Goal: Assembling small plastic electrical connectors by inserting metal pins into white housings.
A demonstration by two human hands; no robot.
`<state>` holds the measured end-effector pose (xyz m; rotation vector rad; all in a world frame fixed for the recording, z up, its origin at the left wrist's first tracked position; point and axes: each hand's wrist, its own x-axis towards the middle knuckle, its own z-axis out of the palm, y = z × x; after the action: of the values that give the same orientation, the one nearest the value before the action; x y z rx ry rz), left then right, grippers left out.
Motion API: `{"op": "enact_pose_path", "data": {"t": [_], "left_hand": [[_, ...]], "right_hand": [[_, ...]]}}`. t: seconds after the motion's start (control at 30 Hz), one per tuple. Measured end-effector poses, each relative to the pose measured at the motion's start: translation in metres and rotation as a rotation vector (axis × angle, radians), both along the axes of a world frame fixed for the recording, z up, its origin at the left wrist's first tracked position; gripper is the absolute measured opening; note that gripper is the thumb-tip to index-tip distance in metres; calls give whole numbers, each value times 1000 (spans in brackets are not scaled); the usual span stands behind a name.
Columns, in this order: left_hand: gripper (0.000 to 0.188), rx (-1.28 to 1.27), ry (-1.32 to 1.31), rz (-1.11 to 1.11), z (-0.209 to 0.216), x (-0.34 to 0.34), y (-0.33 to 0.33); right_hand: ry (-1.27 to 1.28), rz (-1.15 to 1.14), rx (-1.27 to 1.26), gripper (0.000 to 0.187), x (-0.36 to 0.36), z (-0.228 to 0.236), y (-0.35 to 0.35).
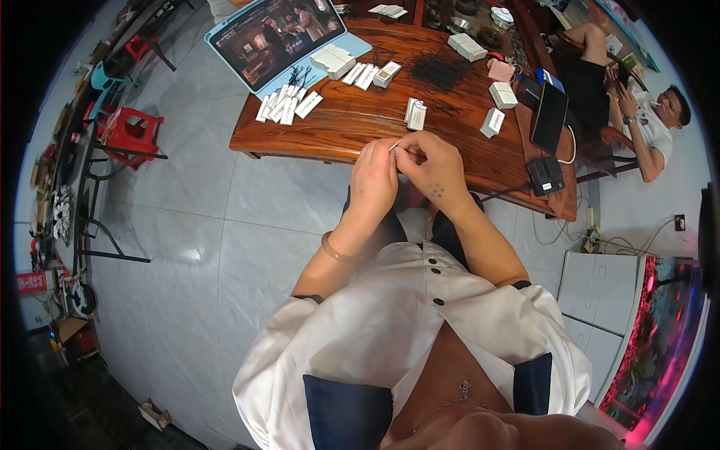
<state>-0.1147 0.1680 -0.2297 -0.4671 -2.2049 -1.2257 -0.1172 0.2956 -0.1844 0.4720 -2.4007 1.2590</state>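
Observation:
My left hand (374, 177) and my right hand (433, 166) meet at the near edge of the wooden table, fingertips pinched together. Between them shows a thin white piece (394, 146), seen almost edge-on; its kind is too small to make out. Just beyond my hands stands a small stack of white tags (415, 114). Loose white tags (287, 104) with print lie fanned out to the left. A tangle of black strings (439, 70) is spread over the middle of the table.
A tablet (276, 41) in a light blue case plays a video at the back left. Bundled white cards (333, 60) stand beside it. On the right are more card stacks (503, 94), a black phone (550, 116) and a black box (545, 176). Another person (645, 124) sits beyond.

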Motion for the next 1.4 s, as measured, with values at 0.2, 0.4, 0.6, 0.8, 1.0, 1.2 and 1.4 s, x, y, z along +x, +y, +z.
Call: {"op": "enact_pose_path", "data": {"t": [0.2, 0.4, 0.6, 0.8, 1.0, 1.2, 1.4], "left_hand": [[15, 23, -41, -6, -1, 2, 3], [16, 40, -45, -4, -2, -1, -3], [16, 70, -78, -15, -4, -1, -5], [16, 76, -111, -45, -7, -2, -7], [17, 328, -438, -295, 4, 0, -16], [19, 346, -543, -512, 8, 3, -15], [21, 327, -548, -554, 7, 3, -15]], "right_hand": [[-138, 53, -144, 16, -1, -7, 2], [-264, 74, -96, 17, 2, 0, 2], [-268, 114, -72, 20, -2, -1, 5], [-370, 130, -34, 21, -1, 5, 6], [-243, 152, -174, 18, -20, -4, 32], [-729, 386, -556, 17, -23, 7, 33], [-575, 332, -729, 15, -26, -1, 26]]}}
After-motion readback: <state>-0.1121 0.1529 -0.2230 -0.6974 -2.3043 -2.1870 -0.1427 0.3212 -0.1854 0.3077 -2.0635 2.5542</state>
